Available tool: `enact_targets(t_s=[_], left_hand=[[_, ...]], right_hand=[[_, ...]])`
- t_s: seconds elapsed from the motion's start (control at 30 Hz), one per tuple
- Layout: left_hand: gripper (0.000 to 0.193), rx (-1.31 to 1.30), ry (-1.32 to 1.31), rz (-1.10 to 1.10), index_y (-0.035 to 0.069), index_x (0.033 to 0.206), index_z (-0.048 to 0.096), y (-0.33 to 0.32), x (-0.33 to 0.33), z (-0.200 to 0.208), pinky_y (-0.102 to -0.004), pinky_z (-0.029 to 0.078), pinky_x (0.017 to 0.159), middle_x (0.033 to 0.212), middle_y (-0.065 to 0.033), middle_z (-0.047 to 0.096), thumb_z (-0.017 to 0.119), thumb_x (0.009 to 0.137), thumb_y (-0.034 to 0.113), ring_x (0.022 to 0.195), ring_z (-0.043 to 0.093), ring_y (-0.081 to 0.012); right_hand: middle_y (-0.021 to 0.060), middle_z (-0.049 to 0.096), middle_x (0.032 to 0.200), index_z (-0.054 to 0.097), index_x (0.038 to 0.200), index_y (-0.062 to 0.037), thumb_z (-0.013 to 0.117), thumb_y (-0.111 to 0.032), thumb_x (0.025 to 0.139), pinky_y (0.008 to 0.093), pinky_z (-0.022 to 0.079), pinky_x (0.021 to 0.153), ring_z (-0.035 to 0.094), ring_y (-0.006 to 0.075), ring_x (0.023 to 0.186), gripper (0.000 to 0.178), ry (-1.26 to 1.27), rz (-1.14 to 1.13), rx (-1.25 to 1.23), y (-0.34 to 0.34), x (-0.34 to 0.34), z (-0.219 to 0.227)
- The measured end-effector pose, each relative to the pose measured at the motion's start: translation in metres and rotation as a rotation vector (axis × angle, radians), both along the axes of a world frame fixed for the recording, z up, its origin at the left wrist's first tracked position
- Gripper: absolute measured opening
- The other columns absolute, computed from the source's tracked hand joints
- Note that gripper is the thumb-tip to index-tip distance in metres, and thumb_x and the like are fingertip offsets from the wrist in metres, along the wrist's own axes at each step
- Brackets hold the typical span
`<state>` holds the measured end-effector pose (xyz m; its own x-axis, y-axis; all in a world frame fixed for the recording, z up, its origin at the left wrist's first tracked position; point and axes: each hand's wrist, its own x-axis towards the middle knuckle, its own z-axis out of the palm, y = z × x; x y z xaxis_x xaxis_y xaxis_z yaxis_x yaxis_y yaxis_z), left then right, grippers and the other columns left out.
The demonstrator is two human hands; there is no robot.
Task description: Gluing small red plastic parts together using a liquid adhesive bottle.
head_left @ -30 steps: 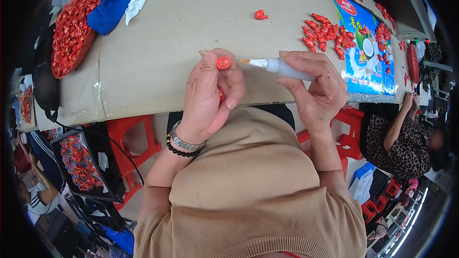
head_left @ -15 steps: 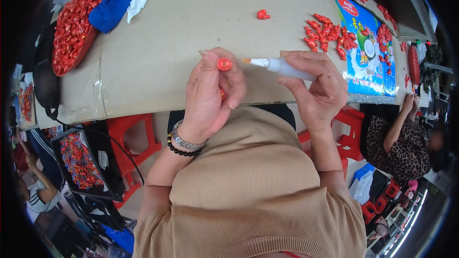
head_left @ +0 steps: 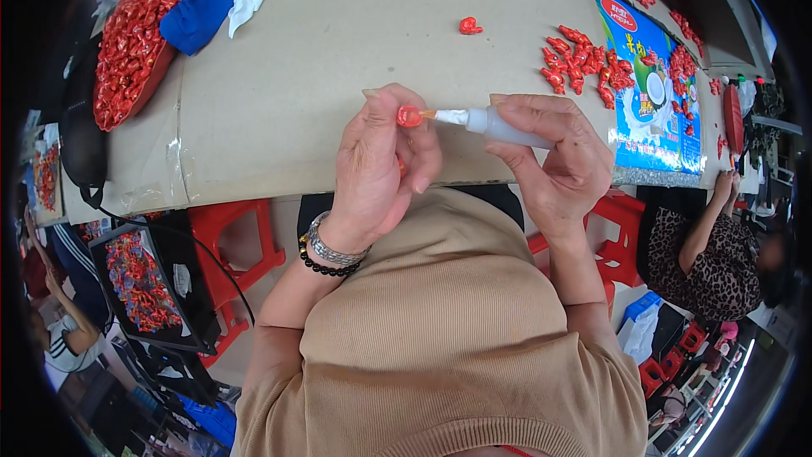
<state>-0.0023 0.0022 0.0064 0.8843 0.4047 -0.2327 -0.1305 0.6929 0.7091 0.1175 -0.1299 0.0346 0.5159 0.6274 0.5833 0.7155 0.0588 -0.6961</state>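
Note:
Pinched in the fingertips of my left hand (head_left: 376, 165) is a small red plastic piece (head_left: 408, 116), its rounded end turned to the right. More red shows between the curled fingers below it, mostly hidden. My right hand (head_left: 562, 152) grips a small translucent squeeze bottle (head_left: 507, 127) lying sideways, with a white neck and a thin amber tip pointing left. That tip meets the red piece or sits right against it; I cannot tell which. Both hands are above the table's near edge. A single red piece (head_left: 469, 26) lies beyond them.
A red tray (head_left: 161, 72) heaped with red pieces stands at far left, beside blue cloth (head_left: 203, 0). Several red pieces (head_left: 579, 63) lie right of centre, near a blue printed sheet (head_left: 647, 85). A red stool (head_left: 237, 237) stands below the table; a co-worker (head_left: 710, 245) sits at right.
My left hand has shifted slightly right with the red piece, and the bottle has moved slightly left. The gap between amber tip and red piece has closed.

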Motion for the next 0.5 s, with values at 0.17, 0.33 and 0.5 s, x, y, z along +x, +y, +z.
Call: enact_targets(t_s=[0.17,0.33,0.5], left_hand=[[0.049,0.003,-0.007,-0.005,0.007,0.086,0.043,0.0006,0.0003,-0.0001,-0.0207,0.028,0.042,0.069,-0.0024,0.045,0.027,0.099,0.051,0.046,0.037,-0.0090],[0.049,0.009,-0.043,0.030,0.007,0.087,0.044,0.0019,0.0007,-0.0016,-0.0207,0.028,0.042,0.073,-0.0027,0.045,0.027,0.099,0.051,0.046,0.038,-0.0092],[0.045,-0.007,-0.061,0.089,0.008,0.087,0.047,0.0016,0.0020,-0.0015,-0.0208,0.029,0.041,0.071,-0.0021,0.049,0.031,0.100,0.048,0.045,0.043,-0.0094]], right_hand=[[0.0133,0.068,0.089,0.066,0.090,0.0030,0.068,0.014,0.060,0.0290,0.053,0.068,0.067,0.0235,0.080,0.032,0.021,-0.027,0.024,0.0002,0.0007,-0.0016],[0.0134,0.069,0.089,0.066,0.090,0.0032,0.068,0.014,0.059,0.0292,0.054,0.067,0.067,0.0234,0.080,0.033,-0.002,-0.026,0.028,-0.0029,0.0011,0.0022],[0.0132,0.069,0.089,0.067,0.090,0.0028,0.070,0.012,0.060,0.0285,0.054,0.067,0.066,0.0229,0.080,0.032,0.035,-0.019,0.022,-0.0039,-0.0032,0.0002]])
